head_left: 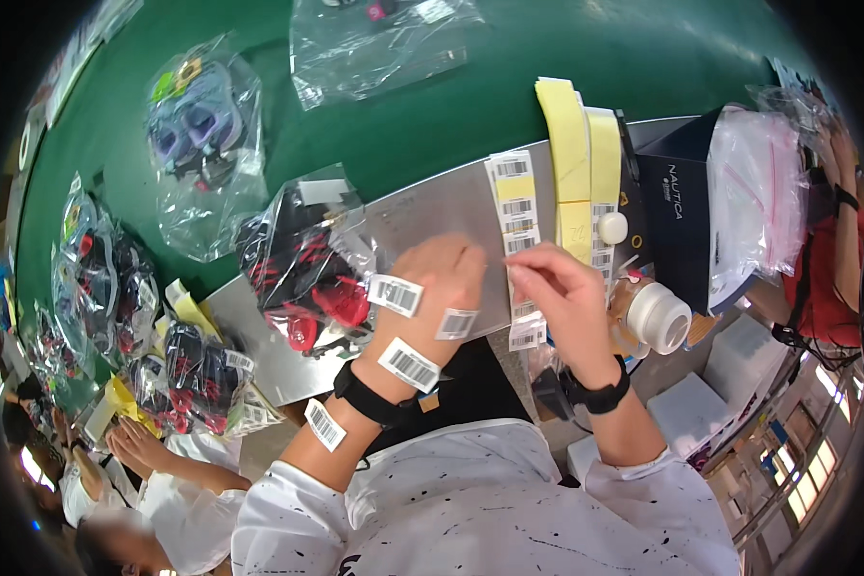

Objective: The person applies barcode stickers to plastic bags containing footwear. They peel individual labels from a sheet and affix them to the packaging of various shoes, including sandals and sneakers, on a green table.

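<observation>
My left hand (444,278) is over the metal plate (408,211), its fingers curled, blurred and partly hidden. Several white barcode stickers (411,365) are stuck along the back of this hand and the forearm. Close by on the right, my right hand (568,293) has thumb and forefinger brought together beside a strip of barcode labels (516,206); whatever they pinch is too small to make out. Left of my left hand lies a clear plastic bag of black and red shoes (307,274). Both my wrists carry black bands.
Yellow-backed label strips (568,144) lie beyond my right hand. A dark box (677,182) holds clear plastic bags (754,192), near a white-lidded bottle (660,319). Bagged bluish clogs (194,125) and more bagged shoes (202,374) cover the left. People's hands (136,446) show at both sides.
</observation>
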A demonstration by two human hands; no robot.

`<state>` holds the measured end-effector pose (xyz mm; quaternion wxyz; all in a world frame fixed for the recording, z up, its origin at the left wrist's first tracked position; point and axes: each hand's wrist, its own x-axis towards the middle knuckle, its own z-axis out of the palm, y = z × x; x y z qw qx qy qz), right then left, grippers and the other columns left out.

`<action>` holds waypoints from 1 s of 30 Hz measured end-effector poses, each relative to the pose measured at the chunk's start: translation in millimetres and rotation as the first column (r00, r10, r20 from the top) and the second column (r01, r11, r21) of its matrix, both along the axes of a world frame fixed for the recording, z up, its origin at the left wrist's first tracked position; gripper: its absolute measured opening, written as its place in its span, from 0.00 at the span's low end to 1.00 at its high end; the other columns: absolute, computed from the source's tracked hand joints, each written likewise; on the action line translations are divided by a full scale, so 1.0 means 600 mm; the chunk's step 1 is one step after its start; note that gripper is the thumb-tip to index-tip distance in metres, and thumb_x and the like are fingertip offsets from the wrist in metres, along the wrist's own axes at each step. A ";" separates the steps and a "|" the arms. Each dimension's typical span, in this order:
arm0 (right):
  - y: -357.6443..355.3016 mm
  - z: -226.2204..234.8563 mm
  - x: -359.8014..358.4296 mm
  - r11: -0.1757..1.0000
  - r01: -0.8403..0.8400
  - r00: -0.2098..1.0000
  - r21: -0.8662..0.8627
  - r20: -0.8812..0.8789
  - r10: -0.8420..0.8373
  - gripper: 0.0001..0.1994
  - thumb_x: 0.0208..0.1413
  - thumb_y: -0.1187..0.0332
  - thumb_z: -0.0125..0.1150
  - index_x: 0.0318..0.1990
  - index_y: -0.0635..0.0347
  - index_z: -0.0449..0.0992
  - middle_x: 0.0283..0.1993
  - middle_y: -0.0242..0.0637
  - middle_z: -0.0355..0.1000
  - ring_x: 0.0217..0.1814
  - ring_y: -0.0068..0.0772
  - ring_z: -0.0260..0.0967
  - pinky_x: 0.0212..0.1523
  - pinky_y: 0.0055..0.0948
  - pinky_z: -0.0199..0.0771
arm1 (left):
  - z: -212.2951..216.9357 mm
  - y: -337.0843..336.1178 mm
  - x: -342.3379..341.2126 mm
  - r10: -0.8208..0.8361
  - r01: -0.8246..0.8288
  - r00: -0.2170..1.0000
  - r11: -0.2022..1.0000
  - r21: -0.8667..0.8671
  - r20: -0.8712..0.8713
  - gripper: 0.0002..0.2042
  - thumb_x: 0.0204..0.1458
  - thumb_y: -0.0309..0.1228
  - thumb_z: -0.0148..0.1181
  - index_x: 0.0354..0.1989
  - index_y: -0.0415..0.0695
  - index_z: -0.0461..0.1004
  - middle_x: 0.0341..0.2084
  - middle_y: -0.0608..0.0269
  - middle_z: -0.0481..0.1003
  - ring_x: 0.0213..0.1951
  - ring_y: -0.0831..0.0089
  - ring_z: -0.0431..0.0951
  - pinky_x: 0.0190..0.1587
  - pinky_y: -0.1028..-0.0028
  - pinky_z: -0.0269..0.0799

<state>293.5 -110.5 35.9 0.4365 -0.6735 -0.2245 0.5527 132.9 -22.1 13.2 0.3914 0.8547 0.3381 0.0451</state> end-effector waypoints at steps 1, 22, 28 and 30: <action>-0.002 -0.019 0.016 1.000 -0.014 0.994 -0.006 0.106 0.015 0.05 0.58 0.78 0.60 0.40 0.69 0.78 0.36 0.33 0.73 0.32 0.19 0.69 0.34 0.19 0.70 | -0.011 -0.004 0.007 0.044 -0.045 0.998 0.999 0.026 0.036 0.12 0.45 0.25 0.63 0.39 0.38 0.73 0.41 0.50 0.74 0.43 0.51 0.75 0.45 0.58 0.72; 0.030 -0.175 0.142 0.904 -0.412 0.648 0.115 0.734 0.203 0.07 0.51 0.79 0.62 0.39 0.66 0.77 0.39 0.40 0.71 0.37 0.40 0.73 0.37 0.31 0.73 | -0.186 0.008 0.127 0.021 -0.025 1.000 0.950 0.311 0.016 0.27 0.50 0.46 0.63 0.62 0.63 0.69 0.68 0.61 0.59 0.68 0.56 0.58 0.66 0.44 0.48; 0.030 -0.162 0.134 0.875 -0.455 0.609 0.165 0.774 0.171 0.05 0.50 0.80 0.62 0.34 0.67 0.74 0.41 0.42 0.70 0.42 0.46 0.72 0.42 0.34 0.73 | -0.183 0.012 0.126 0.008 -0.012 1.000 0.953 0.302 0.013 0.33 0.43 0.49 0.67 0.62 0.60 0.69 0.68 0.59 0.58 0.68 0.55 0.58 0.66 0.44 0.49; 0.021 -0.136 0.127 0.860 -0.495 0.564 0.125 0.799 0.208 0.05 0.50 0.81 0.61 0.35 0.68 0.73 0.42 0.45 0.70 0.42 0.49 0.71 0.44 0.36 0.72 | -0.173 0.016 0.126 0.018 -0.024 0.999 0.968 0.250 0.026 0.33 0.44 0.49 0.67 0.62 0.59 0.69 0.69 0.57 0.57 0.68 0.54 0.57 0.67 0.46 0.48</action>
